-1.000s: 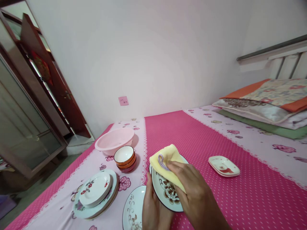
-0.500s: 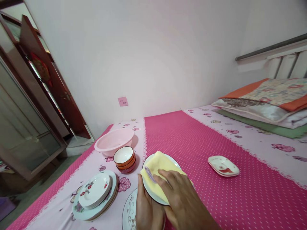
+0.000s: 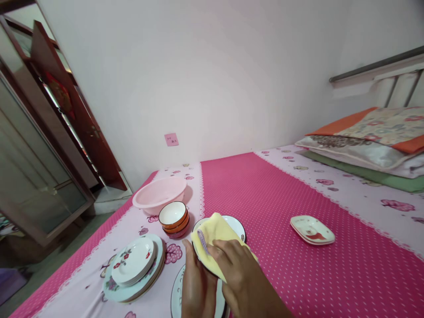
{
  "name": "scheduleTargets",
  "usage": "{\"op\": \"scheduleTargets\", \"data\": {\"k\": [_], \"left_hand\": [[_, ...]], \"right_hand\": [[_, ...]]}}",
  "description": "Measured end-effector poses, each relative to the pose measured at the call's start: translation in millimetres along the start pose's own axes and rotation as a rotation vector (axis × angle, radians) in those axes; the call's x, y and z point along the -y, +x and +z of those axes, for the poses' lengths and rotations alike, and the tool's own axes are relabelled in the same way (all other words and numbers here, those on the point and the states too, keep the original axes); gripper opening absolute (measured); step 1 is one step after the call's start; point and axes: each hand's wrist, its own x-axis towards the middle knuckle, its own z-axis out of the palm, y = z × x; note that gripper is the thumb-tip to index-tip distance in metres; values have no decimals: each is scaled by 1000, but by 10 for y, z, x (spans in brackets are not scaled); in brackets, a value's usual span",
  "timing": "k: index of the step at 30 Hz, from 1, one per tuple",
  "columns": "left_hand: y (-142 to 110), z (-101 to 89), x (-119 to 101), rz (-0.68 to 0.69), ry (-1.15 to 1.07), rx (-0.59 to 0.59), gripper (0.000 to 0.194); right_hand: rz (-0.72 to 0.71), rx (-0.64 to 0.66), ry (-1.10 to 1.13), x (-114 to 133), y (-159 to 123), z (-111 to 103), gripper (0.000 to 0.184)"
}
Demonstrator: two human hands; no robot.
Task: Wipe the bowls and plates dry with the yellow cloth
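Observation:
My left hand [image 3: 198, 287] grips the near left edge of a round white plate with a dark rim [image 3: 236, 225], holding it tilted above the bed. My right hand [image 3: 244, 282] presses a folded yellow cloth [image 3: 213, 238] flat against the plate's face, covering most of it. Just below both hands lies another white plate with a brown floral pattern [image 3: 176, 296], partly hidden by my left wrist.
To the left sit a stack of floral plates [image 3: 134, 267], stacked orange bowls [image 3: 172, 218] and a pink plastic basin [image 3: 159, 194]. A small squarish dish [image 3: 312, 229] lies to the right on the pink dotted bedspread [image 3: 298, 274]. Folded bedding [image 3: 367, 141] is piled far right.
The plate and both hands have drifted left and nearer to me. The yellow cloth has slid across the plate's face, now hiding the flower design seen a second ago.

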Motion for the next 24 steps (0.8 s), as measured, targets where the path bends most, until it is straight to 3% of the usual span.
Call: {"op": "scheduleTargets", "data": {"k": [4, 7, 9, 11, 15, 19, 24], "left_hand": [[-88, 138, -73, 32, 181, -54, 45], [-128, 221, -65, 108, 341, -109, 55], [-131, 250, -27, 166, 416, -166, 65], [-127, 271, 23, 178, 427, -171, 71], [-131, 271, 97, 42, 237, 54, 69], [-118, 132, 133, 13, 24, 115, 62], [-65, 37, 161, -66, -197, 251, 35]], "right_hand": [[146, -134, 384, -60, 22, -149, 49], [516, -215, 781, -172, 5, -310, 41], [771, -273, 1059, -252, -6, -418, 57], [899, -376, 1254, -312, -3, -496, 74], [937, -533, 1396, -347, 40, -529, 85], [920, -491, 1470, -323, 58, -470, 80], [926, -415, 1529, -326, 25, -386, 74]]}}
